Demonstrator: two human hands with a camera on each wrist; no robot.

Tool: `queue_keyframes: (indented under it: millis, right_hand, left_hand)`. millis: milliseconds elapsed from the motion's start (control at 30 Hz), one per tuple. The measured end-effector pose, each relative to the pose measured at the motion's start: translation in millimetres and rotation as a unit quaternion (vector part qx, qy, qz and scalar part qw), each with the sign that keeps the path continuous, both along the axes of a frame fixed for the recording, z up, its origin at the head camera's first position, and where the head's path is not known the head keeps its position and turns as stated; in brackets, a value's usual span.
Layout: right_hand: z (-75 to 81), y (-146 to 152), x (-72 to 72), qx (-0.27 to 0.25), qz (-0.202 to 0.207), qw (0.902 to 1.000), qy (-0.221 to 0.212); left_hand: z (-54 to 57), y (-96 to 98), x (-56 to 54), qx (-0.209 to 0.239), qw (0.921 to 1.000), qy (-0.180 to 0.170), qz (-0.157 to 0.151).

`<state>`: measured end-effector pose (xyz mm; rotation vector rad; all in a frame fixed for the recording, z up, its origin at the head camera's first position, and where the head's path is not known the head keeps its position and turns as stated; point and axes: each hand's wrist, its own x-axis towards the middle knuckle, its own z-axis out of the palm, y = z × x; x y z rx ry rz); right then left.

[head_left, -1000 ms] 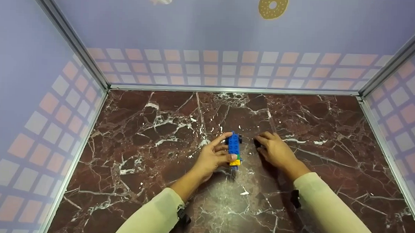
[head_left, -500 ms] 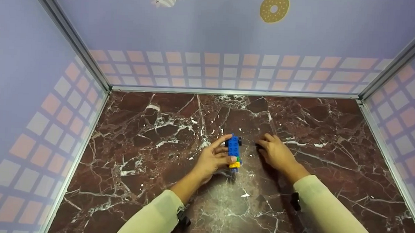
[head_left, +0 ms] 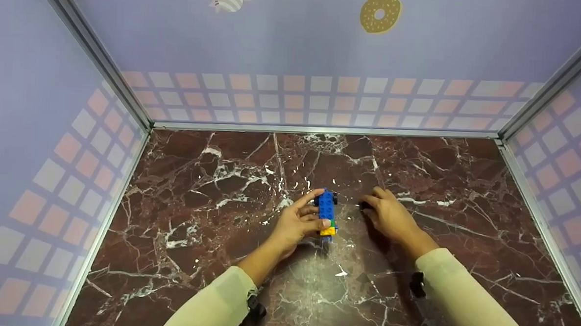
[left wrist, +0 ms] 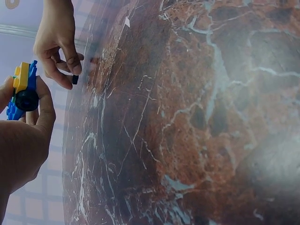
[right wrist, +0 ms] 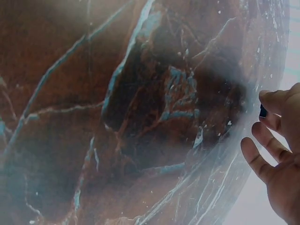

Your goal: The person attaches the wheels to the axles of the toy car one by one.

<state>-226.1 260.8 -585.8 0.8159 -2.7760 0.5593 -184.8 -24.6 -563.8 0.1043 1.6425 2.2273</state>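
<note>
My left hand [head_left: 292, 227] grips a toy car of building bricks [head_left: 326, 206], its thumb on the near end and its forefinger along the far end. The car has a long blue studded base, a yellow brick, a bit of green and black wheels; one wheel [left wrist: 27, 100] faces the left wrist camera. To the right of the car and apart from it, my right hand [head_left: 391, 214] pinches a small dark piece [left wrist: 75, 79] between thumb and forefinger. In the right wrist view only an edge of that dark piece [right wrist: 263, 111] shows, so its kind is unclear.
A dark red marbled tabletop [head_left: 218, 248] with white veins lies under both hands. Lilac panels with a checked band [head_left: 293, 99] stand at the back and both sides, with metal strips [head_left: 272, 129] along their edges.
My right hand has shifted slightly to the right, a little farther from the car, still pinching the dark piece. The left hand keeps its grip on the car almost unmoved.
</note>
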Motion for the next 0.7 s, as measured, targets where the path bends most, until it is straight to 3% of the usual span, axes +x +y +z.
queue_keyframes:
  millis: [700]
  right_hand:
    - [16.3,-1.3,12.4,-0.063,0.006,0.998,0.003]
  left_hand:
    - [-1.2,1.3,-0.7,-0.001,0.9998,-0.008,0.019]
